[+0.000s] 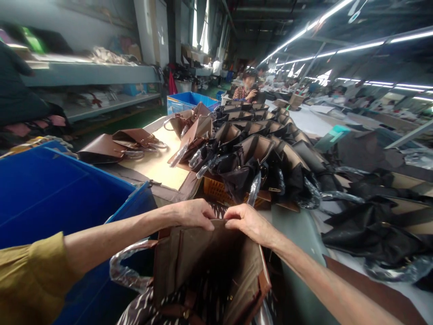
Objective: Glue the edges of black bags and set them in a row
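Note:
An open brown handbag (199, 257) with a tan lining stands upright in front of me, its mouth facing up. My left hand (195, 214) pinches the bag's far rim between thumb and fingers. Close beside it, my right hand (248, 222) pinches the same rim a little further right. A handle wrapped in clear plastic (126, 266) sticks out on the bag's left side. The bottom of the bag's inside is dark and hard to make out.
Many black and tan bags (257, 149) crowd the table ahead, with brown bags (104, 148) at its left end. A large blue bin (57, 189) is at my left; another blue bin (192, 100) stands further off. A person (246, 88) is across the table.

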A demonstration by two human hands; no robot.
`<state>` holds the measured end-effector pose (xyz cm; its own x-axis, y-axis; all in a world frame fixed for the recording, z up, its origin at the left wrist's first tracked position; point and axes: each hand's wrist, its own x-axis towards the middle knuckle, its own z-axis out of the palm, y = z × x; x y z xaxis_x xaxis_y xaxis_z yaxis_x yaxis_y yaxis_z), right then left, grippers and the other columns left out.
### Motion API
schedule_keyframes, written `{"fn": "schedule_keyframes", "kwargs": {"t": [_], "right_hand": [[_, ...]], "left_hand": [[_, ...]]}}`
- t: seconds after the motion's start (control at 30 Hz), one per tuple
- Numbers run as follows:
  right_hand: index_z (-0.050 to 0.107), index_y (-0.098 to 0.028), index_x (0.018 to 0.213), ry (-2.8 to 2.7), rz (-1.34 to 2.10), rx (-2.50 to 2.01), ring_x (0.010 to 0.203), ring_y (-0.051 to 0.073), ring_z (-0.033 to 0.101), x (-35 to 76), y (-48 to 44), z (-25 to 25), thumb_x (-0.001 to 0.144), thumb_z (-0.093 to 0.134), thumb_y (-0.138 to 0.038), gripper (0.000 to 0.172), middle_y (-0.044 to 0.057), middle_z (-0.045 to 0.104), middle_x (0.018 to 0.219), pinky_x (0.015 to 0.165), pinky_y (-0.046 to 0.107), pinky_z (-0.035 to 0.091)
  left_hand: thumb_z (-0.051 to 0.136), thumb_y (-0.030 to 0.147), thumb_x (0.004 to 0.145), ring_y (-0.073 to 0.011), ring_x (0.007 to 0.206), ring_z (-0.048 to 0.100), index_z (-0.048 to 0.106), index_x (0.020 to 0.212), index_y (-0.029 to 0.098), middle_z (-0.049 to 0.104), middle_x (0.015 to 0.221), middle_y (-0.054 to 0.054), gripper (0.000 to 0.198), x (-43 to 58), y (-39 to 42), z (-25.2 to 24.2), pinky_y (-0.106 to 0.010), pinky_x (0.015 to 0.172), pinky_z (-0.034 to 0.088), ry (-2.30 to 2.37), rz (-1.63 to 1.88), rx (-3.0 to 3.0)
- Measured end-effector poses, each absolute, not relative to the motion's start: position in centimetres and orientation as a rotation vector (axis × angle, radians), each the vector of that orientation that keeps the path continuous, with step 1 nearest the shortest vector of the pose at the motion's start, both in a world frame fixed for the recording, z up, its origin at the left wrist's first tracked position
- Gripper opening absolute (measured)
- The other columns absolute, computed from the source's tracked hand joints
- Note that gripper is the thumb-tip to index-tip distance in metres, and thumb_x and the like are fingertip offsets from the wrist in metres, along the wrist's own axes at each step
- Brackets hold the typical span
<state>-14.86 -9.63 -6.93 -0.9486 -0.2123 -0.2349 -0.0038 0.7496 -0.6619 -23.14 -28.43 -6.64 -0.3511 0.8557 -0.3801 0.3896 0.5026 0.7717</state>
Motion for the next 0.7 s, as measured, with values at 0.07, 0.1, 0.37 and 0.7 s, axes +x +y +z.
{"fn": "schedule_keyframes", "kwargs": {"t": [0.07, 0.1, 0.37, 0.7], "right_hand": [[0.067, -0.02, 0.076, 2.626, -1.022, -0.19, 0.07, 0.016, 0.056, -14.9, -9.8, -6.7, 0.07, 0.056, -0.022, 0.013, -0.003, 0.064, 0.07, 0.06, 0.024, 0.036], [0.068, -0.021, 0.079, 2.614, -1.029, -0.209, 0.071, 0.016, 0.056, -14.9, -10.0, -6.5, 0.07, 0.057, -0.022, 0.014, -0.003, 0.064, 0.072, 0.061, 0.024, 0.036], [0.071, -0.023, 0.087, 2.543, -0.983, -0.347, 0.067, 0.016, 0.053, -15.8, -11.6, -5.2, 0.08, 0.051, -0.028, 0.022, -0.003, 0.059, 0.066, 0.057, 0.023, 0.034], [0.055, -0.018, 0.059, 2.626, -0.86, -0.395, 0.059, 0.013, 0.045, -16.1, -12.4, -5.5, 0.082, 0.049, -0.026, 0.025, -0.003, 0.047, 0.056, 0.057, 0.024, 0.027]], "left_hand": [[0.052, 0.028, 0.066, -0.0098, 0.051, 0.042, 0.068, 0.081, 0.016, 0.051, 0.057, 0.005, 0.025, -23.1, -29.2, -6.6, -0.019, 0.045, 0.028, 1.9, 0.784, 0.959], [0.052, 0.028, 0.066, -0.0097, 0.051, 0.042, 0.068, 0.081, 0.016, 0.05, 0.057, 0.005, 0.025, -23.0, -29.5, -6.6, -0.019, 0.045, 0.028, 1.884, 0.811, 0.94], [0.055, 0.026, 0.065, -0.0079, 0.05, 0.033, 0.062, 0.069, 0.015, 0.039, 0.053, 0.007, 0.014, -22.5, -30.0, -6.4, -0.021, 0.044, 0.022, 1.883, 0.874, 0.958], [0.053, 0.046, 0.074, -0.0129, 0.062, 0.052, 0.067, 0.079, 0.012, 0.06, 0.066, -0.002, 0.036, -23.8, -34.0, -5.5, -0.022, 0.059, 0.04, 1.805, 1.053, 0.637]]}}
